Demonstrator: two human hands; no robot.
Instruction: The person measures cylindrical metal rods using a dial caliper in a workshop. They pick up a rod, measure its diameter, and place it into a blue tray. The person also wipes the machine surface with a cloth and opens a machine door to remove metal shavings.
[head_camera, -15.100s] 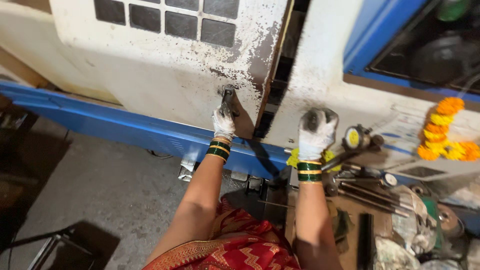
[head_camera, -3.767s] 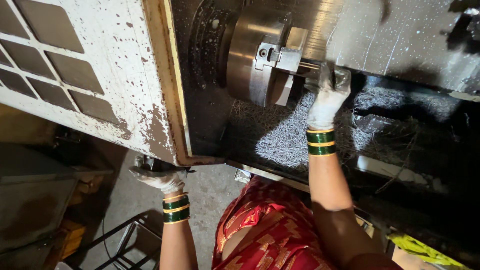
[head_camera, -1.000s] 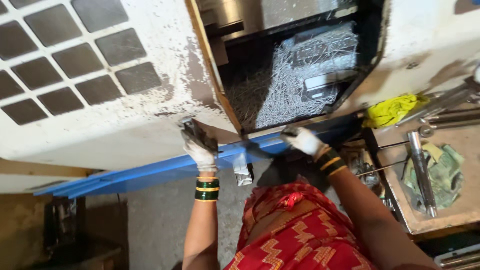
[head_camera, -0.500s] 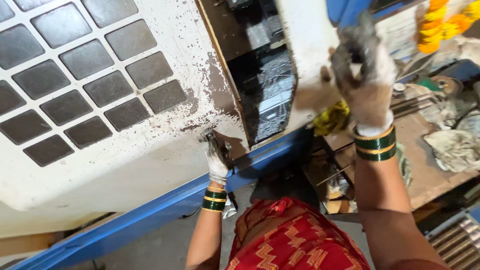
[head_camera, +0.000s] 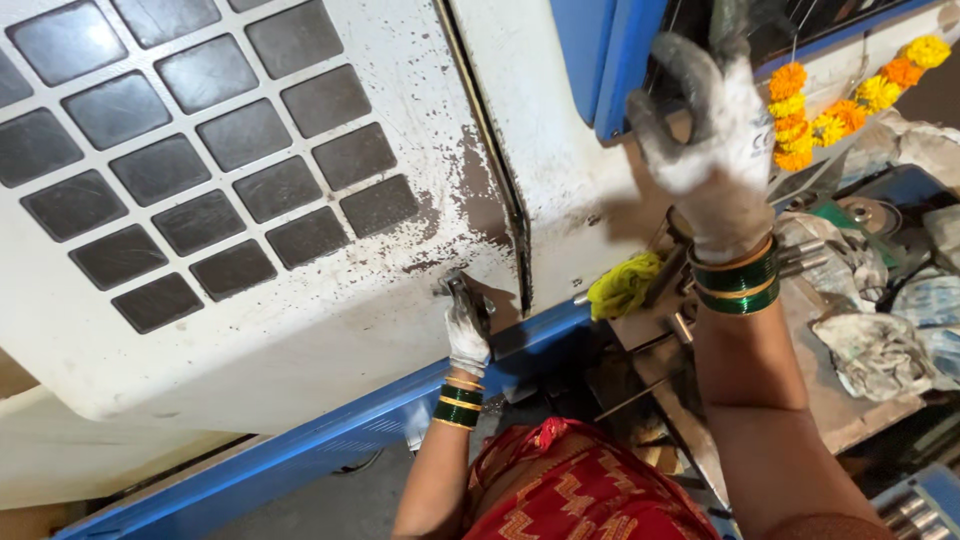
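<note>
Your left hand (head_camera: 467, 335), in a dirty white glove, is closed around the small metal handle (head_camera: 455, 285) at the lower right corner of the white door (head_camera: 330, 300), the one with the grid of dark square panes. The fingers wrap the handle tightly, and the door's edge stands almost against the white panel (head_camera: 545, 150) beside it, with only a thin dark gap between them. Your right hand (head_camera: 712, 150) is raised in front of the machine, near the blue frame (head_camera: 615, 60); its fingers are spread and a little bent, and it holds nothing. I cannot tell if the fingertips touch the frame. Green bangles (head_camera: 738, 278) sit on this wrist. Below the right hand, a yellow cloth (head_camera: 625, 285) lies at the near left corner of the bench (head_camera: 850, 400), beside some metal tools. An orange and yellow flower garland (head_camera: 840, 95) hangs along the machine above the bench's far edge, and grey rags (head_camera: 875, 350) lie on the bench's right side.
</note>
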